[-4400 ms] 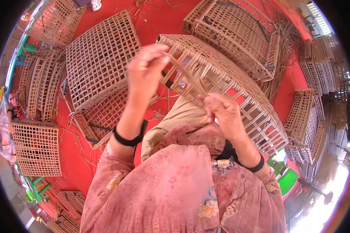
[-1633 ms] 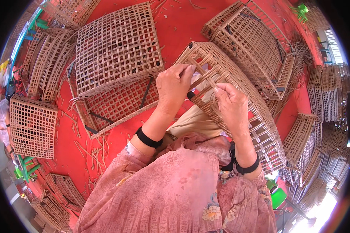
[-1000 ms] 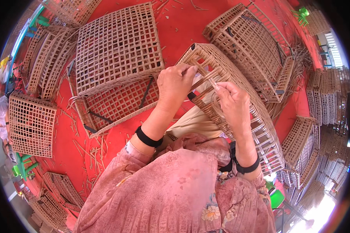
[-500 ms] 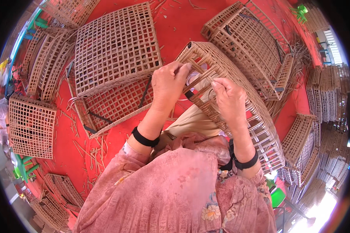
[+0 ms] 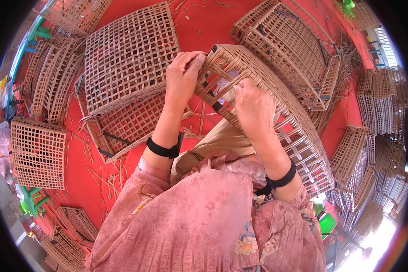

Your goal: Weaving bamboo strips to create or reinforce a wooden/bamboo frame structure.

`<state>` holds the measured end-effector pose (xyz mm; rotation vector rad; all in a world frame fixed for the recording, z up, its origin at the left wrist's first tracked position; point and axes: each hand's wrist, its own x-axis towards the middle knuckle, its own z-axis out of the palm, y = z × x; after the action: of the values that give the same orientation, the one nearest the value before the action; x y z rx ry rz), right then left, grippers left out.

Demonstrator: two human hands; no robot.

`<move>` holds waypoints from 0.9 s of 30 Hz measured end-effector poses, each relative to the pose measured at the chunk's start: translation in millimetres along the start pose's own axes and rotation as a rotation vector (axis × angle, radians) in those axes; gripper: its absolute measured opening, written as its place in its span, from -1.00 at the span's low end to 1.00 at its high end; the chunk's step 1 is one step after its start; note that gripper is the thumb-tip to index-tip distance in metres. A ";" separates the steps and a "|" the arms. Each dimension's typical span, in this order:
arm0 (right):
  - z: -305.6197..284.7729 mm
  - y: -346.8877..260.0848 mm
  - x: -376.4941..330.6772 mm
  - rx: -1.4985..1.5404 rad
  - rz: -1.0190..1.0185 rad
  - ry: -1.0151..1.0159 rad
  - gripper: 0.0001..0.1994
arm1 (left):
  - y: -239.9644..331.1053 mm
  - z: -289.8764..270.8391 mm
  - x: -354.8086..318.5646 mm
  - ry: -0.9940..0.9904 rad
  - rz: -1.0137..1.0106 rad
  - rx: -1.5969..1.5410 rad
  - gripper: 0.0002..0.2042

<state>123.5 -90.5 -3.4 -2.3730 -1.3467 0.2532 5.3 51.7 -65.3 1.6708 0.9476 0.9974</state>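
A brown woven basket [image 5: 276,81] lies tilted on its side across my lap, its open lattice facing me. My left hand [image 5: 182,77] is closed at the basket's far left corner, thumb and fingers pinching its edge. My right hand [image 5: 255,106] is closed over the lattice, fingertips at the end of a flat brown strip [image 5: 225,86] that crosses the openings. The palm hides what lies under its curled fingers. Behind the lattice a pale looped strand shows in part.
A large lattice basket [image 5: 129,56] rests on another to the left. More baskets [image 5: 290,50] stand at the far right, beside loose strips. Stacked baskets [image 5: 376,102] line the right rim. Cane scraps litter the red floor [image 5: 84,170]. A green stool [image 5: 31,199] stands left.
My left hand has moved left and outward, from the lattice strips to the basket's corner. My right hand has shifted slightly left and away from me, its fingers more curled.
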 end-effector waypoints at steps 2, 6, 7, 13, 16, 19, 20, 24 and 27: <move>-2.1 -2.0 -0.6 0.002 0.019 -0.021 -0.80 | 0.1 -1.1 1.0 0.004 -0.010 -0.029 -0.83; -6.4 -6.4 -3.5 -0.044 0.037 -0.066 -0.76 | 1.7 -1.9 2.9 0.006 -0.031 -0.008 -0.85; -7.7 -6.1 -5.8 -0.021 0.015 -0.055 -0.78 | 1.7 -2.3 4.7 0.012 0.010 -0.022 -0.85; -13.6 10.8 -30.4 0.089 -0.270 0.200 -0.60 | -22.6 -43.4 61.8 0.169 0.077 0.106 -0.81; -17.7 22.8 -51.7 0.124 -0.471 0.220 -0.59 | -49.8 -105.4 134.3 0.327 0.145 0.284 -0.80; -11.8 26.8 -73.6 0.354 -0.388 -0.151 -0.67 | -63.3 -162.2 188.5 0.407 0.284 0.257 -0.80; -7.7 28.0 -78.2 0.474 -0.154 -0.498 -0.71 | -60.4 -171.0 195.4 0.384 0.211 0.243 -0.79; 17.3 32.0 -77.4 1.337 0.616 -0.790 -0.52 | -16.4 -156.5 163.1 0.553 0.532 0.824 -0.63; 43.2 21.8 -75.1 1.784 0.817 -0.878 -0.28 | 13.1 -108.8 104.8 -0.018 0.460 0.505 -0.66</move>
<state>86.5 -153.7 -54.6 -0.9312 0.1175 1.8436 -53.9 179.0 -7.9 2.3926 0.8657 1.0925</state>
